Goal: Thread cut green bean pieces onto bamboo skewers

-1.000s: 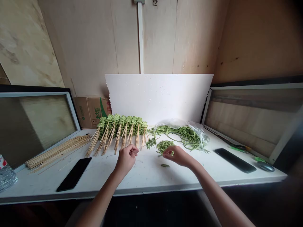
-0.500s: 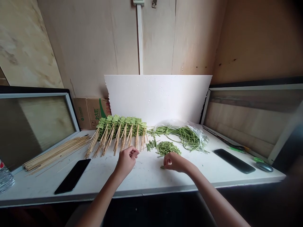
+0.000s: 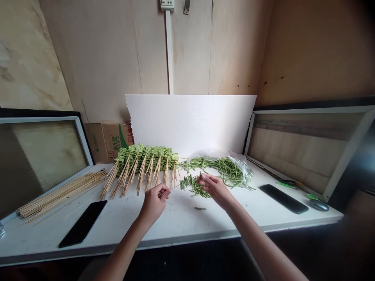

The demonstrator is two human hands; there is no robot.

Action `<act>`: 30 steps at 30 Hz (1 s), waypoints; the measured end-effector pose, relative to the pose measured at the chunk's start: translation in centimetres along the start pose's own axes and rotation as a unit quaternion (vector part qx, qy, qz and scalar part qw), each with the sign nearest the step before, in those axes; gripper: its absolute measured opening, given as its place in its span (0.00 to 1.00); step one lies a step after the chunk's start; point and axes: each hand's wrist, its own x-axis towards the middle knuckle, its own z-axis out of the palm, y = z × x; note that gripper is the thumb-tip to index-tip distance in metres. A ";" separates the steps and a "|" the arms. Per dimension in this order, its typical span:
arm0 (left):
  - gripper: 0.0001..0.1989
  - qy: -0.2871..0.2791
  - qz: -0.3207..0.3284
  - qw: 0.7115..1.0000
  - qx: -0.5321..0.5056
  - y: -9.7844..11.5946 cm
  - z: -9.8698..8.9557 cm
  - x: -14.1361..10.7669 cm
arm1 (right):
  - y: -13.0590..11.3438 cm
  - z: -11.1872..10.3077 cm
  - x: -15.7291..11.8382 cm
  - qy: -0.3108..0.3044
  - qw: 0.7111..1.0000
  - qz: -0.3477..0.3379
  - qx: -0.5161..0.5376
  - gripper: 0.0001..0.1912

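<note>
My left hand is closed on a thin bamboo skewer that points right and slightly upward. Several short green bean pieces are threaded side by side along it. At the skewer's far end, my right hand pinches another bean piece between thumb and fingertips. Whether the tip touches that piece I cannot tell. Below my right hand, partly covered by it, is a pile of cut bean pieces. A single loose piece lies on the table closer to me.
Stacked bean skewers stand at the back, sticks toward me. Bare skewers lie left, beside a black phone. Long beans spill from a plastic bag. Another dark phone and a mouse sit right.
My right hand has risen from the table's near side to the skewer's far end, now holding a bean piece upright. The left hand keeps its grip. The view has shifted slightly.
</note>
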 end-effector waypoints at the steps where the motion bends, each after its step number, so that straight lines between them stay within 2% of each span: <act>1: 0.11 -0.002 0.001 1.000 -0.001 0.1 0.0 0.0 | 0.1 0.3 -0.1 0.000 0.999 0.010 0.033 0.17; 5: 0.11 -0.003 0.007 1.000 -0.006 0.1 0.2 -0.1 | 0.4 0.8 -0.3 -0.008 0.995 0.026 0.093 0.15; 13: 0.10 0.002 0.013 1.000 0.010 -0.2 0.3 -0.1 | 0.7 1.2 -0.5 -0.016 0.992 0.039 0.117 0.13; 30: 0.10 0.004 0.010 1.000 0.016 -0.3 0.3 -0.1 | 0.9 1.1 -0.3 -0.013 0.994 0.037 0.105 0.13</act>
